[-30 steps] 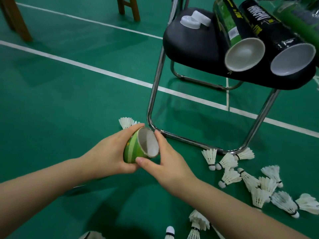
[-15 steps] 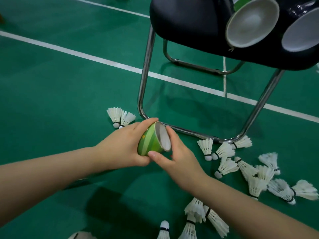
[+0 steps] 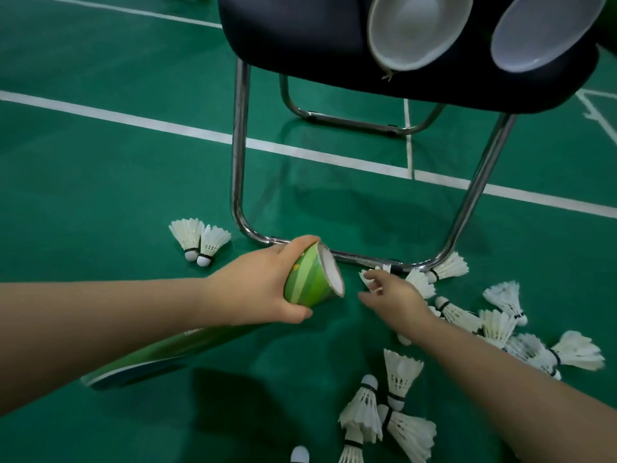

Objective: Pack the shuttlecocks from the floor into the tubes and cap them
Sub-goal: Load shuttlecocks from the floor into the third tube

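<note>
The chair (image 3: 293, 45) looms close above us, with two open tubes (image 3: 417, 28) lying on its seat. Our green tube (image 3: 310, 282) stays in the left hand (image 3: 257, 289), fingers wrapped round it near the mouth, which faces right. What has changed is the right hand (image 3: 394, 295). It has left the mouth and reached to the floor by the chair's rail, and its fingertips now pinch a shuttlecock (image 3: 367, 279). We judge loading is under way, though the pile (image 3: 494, 322) beside it is still unpacked.
</note>
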A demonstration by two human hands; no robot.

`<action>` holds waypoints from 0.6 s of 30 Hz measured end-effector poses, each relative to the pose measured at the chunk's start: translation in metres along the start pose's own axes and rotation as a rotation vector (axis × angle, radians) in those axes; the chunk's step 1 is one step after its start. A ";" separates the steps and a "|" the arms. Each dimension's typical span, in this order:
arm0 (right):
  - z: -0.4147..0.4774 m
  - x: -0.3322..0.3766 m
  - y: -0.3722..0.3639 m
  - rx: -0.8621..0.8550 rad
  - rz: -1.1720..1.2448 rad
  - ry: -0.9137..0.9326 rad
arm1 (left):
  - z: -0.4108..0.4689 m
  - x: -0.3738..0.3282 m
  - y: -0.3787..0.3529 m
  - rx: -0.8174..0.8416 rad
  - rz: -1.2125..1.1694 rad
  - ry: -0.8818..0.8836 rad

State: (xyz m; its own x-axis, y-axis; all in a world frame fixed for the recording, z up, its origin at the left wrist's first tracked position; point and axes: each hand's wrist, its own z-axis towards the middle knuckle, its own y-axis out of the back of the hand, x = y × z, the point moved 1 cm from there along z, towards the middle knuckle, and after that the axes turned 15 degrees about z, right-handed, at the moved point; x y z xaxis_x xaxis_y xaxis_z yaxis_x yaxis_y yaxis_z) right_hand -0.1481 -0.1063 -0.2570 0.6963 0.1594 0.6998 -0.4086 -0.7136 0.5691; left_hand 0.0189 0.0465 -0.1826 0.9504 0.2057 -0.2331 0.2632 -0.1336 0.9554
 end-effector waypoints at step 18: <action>0.048 -0.013 0.027 -0.214 -0.479 0.117 | 0.034 -0.017 -0.031 -0.073 0.039 0.038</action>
State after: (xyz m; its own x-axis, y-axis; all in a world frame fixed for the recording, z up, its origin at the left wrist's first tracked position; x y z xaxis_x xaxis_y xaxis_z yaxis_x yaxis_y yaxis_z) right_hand -0.1400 -0.1606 -0.2711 0.7685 0.5170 0.3769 -0.1810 -0.3894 0.9031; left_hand 0.0001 0.0143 -0.2139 0.9526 0.2382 -0.1894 0.2118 -0.0721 0.9747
